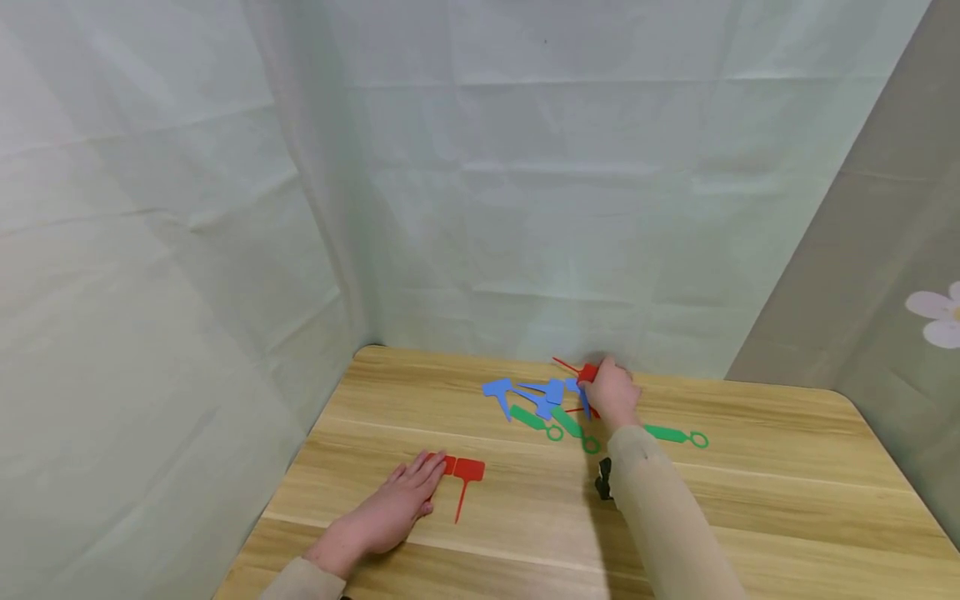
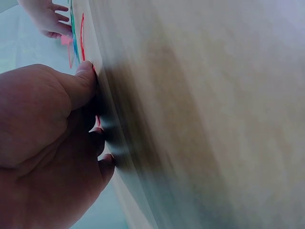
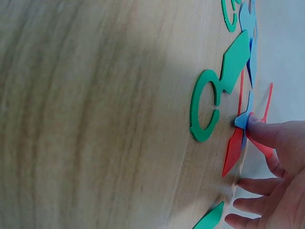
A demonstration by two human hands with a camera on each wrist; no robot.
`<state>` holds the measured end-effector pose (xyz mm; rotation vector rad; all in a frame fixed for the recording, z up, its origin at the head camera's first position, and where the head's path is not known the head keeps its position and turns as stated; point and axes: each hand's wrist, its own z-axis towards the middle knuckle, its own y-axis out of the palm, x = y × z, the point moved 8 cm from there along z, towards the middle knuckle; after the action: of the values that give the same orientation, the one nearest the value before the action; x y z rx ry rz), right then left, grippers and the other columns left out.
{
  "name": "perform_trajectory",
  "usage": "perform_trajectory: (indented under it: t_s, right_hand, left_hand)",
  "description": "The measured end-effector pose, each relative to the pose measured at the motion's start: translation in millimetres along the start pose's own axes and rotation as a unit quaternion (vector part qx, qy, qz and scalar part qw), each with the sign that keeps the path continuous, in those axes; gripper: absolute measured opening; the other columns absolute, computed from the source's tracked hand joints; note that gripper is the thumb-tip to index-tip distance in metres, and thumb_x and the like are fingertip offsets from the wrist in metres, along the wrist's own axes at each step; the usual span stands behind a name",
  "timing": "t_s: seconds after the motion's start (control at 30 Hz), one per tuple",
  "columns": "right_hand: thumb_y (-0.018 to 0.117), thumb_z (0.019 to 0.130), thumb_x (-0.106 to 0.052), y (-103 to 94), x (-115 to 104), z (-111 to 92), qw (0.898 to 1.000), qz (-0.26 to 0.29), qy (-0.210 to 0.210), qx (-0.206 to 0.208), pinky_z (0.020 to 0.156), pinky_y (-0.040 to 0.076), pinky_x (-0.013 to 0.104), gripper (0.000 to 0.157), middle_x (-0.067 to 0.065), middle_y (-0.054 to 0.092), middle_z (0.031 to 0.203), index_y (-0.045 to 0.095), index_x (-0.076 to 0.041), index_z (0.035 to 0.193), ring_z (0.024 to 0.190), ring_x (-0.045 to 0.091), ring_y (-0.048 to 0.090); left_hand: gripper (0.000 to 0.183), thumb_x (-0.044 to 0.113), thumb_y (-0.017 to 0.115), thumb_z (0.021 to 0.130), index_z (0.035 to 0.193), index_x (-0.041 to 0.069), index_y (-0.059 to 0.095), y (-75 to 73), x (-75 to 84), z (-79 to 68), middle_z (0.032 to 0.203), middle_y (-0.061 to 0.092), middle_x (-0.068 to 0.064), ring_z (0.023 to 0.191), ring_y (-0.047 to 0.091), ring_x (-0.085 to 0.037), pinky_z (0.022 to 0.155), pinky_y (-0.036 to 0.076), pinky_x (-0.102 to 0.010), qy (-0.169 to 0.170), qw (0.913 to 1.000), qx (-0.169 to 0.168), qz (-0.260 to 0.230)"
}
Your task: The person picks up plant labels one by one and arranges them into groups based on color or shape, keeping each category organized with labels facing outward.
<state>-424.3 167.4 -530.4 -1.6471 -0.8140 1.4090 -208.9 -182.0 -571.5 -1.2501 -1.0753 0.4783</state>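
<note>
At the far side of the table, my right hand (image 1: 613, 396) pinches a red T-shaped plant label (image 3: 259, 145) between thumb and fingers, its thin stem angled up to the left. Beneath that hand lie a blue label (image 3: 242, 120), right at the thumb tip, and another red label (image 3: 232, 150). Nearer the front, my left hand (image 1: 390, 512) lies with fingers extended over a red label (image 1: 449, 464), partly covering it. Just right of those fingertips is a second red label (image 1: 469, 470), flat, its stem towards me.
Several blue labels (image 1: 554, 391) lie clustered left of my right hand. Green ring-ended tags (image 1: 528, 417) lie in front of them, and another green tag (image 1: 666, 433) sits right of my forearm. A pale cloth (image 1: 525, 250) hangs behind the wooden table (image 1: 795, 467).
</note>
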Motion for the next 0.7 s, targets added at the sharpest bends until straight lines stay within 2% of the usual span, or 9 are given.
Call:
perform_trajectory:
  t_s: [0.2,0.4,0.53,0.7]
  right_hand:
    - [0.081,0.097,-0.032,-3.0,1,-3,1.000,0.018,-0.008,-0.012,0.091,0.051,0.061,0.044,0.023,0.070,0.114,0.055,-0.003,0.118,0.106,0.042,0.066]
    - [0.080,0.098,-0.034,-10.9,-6,-11,0.998,0.041,-0.030,-0.020,0.086,0.050,0.052,0.030,0.013,0.071,0.104,0.067,-0.007,0.103,0.098,0.034,0.064]
    - [0.077,0.100,-0.038,-14.0,-10,-15,0.998,0.052,-0.037,-0.023,0.082,0.051,0.048,0.031,0.011,0.071,0.105,0.069,-0.009,0.103,0.097,0.031,0.063]
    - [0.074,0.102,-0.043,-16.6,-14,-17,0.994,0.095,-0.046,-0.013,0.074,0.049,0.042,0.035,0.012,0.070,0.109,0.067,-0.009,0.105,0.092,0.030,0.061]
  left_hand:
    - [0.061,0.019,0.055,0.111,0.164,-0.003,0.035,-2.5,4.7,-1.1,0.175,0.025,-0.017,0.159,0.021,-0.045,0.120,0.027,-0.071,0.018,0.9998,0.010,-0.004]
    - [0.060,0.014,0.056,0.110,0.163,-0.006,0.036,-10.6,11.2,-1.3,0.173,0.028,-0.021,0.158,0.023,-0.047,0.121,0.027,-0.070,0.001,1.0000,-0.007,0.003]
    - [0.058,0.013,0.054,0.112,0.162,-0.009,0.035,-18.4,19.4,-3.6,0.172,0.028,-0.025,0.158,0.023,-0.050,0.120,0.027,-0.072,0.008,0.9999,-0.014,0.001]
    - [0.057,0.015,0.052,0.113,0.161,-0.010,0.036,-19.5,21.9,-5.0,0.170,0.030,-0.027,0.155,0.027,-0.052,0.117,0.030,-0.074,0.022,0.9997,-0.002,0.010]
